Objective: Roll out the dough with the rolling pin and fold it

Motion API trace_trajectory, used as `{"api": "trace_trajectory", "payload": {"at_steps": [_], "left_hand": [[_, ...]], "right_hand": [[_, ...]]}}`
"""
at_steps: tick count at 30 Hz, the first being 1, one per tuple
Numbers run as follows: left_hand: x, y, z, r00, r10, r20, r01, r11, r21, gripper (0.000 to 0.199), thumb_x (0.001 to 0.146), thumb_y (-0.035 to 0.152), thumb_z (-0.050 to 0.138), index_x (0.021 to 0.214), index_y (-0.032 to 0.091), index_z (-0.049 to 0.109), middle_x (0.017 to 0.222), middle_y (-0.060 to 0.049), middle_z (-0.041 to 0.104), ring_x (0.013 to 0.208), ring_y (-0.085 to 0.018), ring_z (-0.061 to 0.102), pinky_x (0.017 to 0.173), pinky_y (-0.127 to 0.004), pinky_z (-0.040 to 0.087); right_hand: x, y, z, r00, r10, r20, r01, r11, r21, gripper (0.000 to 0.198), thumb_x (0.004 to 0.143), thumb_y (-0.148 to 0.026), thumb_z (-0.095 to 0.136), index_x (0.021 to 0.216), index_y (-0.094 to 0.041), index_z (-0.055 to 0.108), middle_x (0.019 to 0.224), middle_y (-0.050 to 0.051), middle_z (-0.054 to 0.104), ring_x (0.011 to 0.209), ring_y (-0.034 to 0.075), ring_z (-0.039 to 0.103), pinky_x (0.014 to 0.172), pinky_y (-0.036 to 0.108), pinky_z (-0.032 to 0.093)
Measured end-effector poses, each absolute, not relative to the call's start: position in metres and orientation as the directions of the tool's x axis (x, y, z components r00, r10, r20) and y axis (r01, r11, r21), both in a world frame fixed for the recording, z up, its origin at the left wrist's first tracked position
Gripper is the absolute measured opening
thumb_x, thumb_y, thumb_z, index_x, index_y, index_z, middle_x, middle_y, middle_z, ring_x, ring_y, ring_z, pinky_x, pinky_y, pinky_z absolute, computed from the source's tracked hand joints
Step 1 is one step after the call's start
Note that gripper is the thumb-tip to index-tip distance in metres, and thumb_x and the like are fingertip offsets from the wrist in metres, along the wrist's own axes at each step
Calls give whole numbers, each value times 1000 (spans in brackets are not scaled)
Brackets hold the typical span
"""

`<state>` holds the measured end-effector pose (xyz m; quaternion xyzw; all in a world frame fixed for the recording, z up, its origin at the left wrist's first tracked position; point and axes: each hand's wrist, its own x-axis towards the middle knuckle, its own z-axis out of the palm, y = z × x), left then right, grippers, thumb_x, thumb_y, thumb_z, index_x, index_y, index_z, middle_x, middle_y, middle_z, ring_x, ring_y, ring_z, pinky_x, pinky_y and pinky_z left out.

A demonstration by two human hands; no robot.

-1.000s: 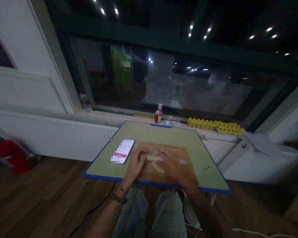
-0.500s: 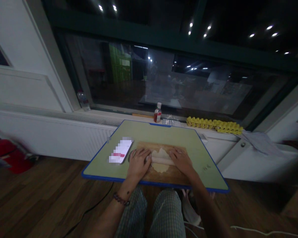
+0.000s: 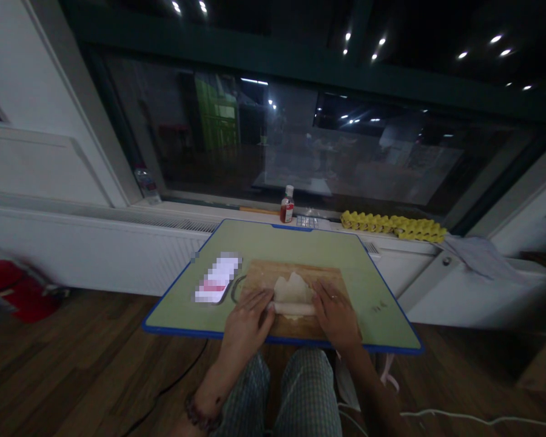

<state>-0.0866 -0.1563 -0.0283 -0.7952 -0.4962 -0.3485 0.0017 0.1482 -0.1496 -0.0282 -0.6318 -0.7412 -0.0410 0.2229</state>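
A pale rolling pin (image 3: 295, 309) lies crosswise on a flat, irregular sheet of dough (image 3: 293, 287). Most of the dough spreads beyond the pin, with a thin strip on the near side. My left hand (image 3: 247, 317) covers the pin's left end, fingers pointing forward and thumb beside it. Over the right end is my right hand (image 3: 335, 312), its fingers laid across the pin; both ends are hidden beneath the hands. Under the dough is a wooden cutting board (image 3: 260, 272) with a handle loop on its left.
The board rests on a small green table (image 3: 327, 243) with a blue rim. A lit phone (image 3: 218, 279) lies left of it. On the windowsill stand a small red-labelled bottle (image 3: 287, 205) and yellow egg trays (image 3: 391, 226). A red fire extinguisher (image 3: 20, 291) is far left.
Both hands have drawn the rolling pin toward me, down the dough. More dough now shows beyond the pin and less on the near side. The view has shifted slightly.
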Motion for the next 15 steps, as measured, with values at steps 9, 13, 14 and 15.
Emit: {"api": "trace_trajectory", "payload": {"at_steps": [9, 13, 14, 15], "left_hand": [[-84, -155, -31, 272, 786, 556, 796, -508, 330, 47, 96, 33, 49, 141, 21, 51, 139, -8, 59, 129, -26, 54, 113, -48, 39], [-81, -137, -26, 292, 795, 531, 790, -514, 335, 45, 97, 35, 47, 138, 18, 54, 139, -9, 58, 130, -26, 52, 112, -47, 39], [-81, -131, -24, 303, 800, 519, 792, -514, 330, 44, 97, 34, 47, 136, 18, 56, 138, -10, 59, 129, -26, 53, 112, -48, 39], [-80, -125, -23, 311, 808, 501, 798, -509, 324, 43, 96, 33, 47, 135, 18, 58, 137, -10, 60, 128, -27, 54, 112, -49, 38]], "right_hand": [[148, -147, -32, -78, 911, 404, 947, 195, -256, 42, 100, -29, 35, 131, -21, 62, 135, 9, 61, 133, 25, 49, 113, 46, 37], [151, -130, -27, -131, 917, 376, 934, 242, -264, 39, 98, -29, 40, 127, -20, 65, 134, 11, 61, 134, 24, 48, 112, 44, 38], [152, -126, -25, -148, 918, 369, 929, 257, -266, 39, 98, -29, 41, 127, -21, 66, 134, 10, 62, 134, 24, 48, 113, 44, 37], [152, -122, -22, -162, 917, 363, 925, 270, -267, 38, 97, -29, 42, 125, -23, 67, 133, 9, 62, 134, 23, 48, 113, 44, 36]]}}
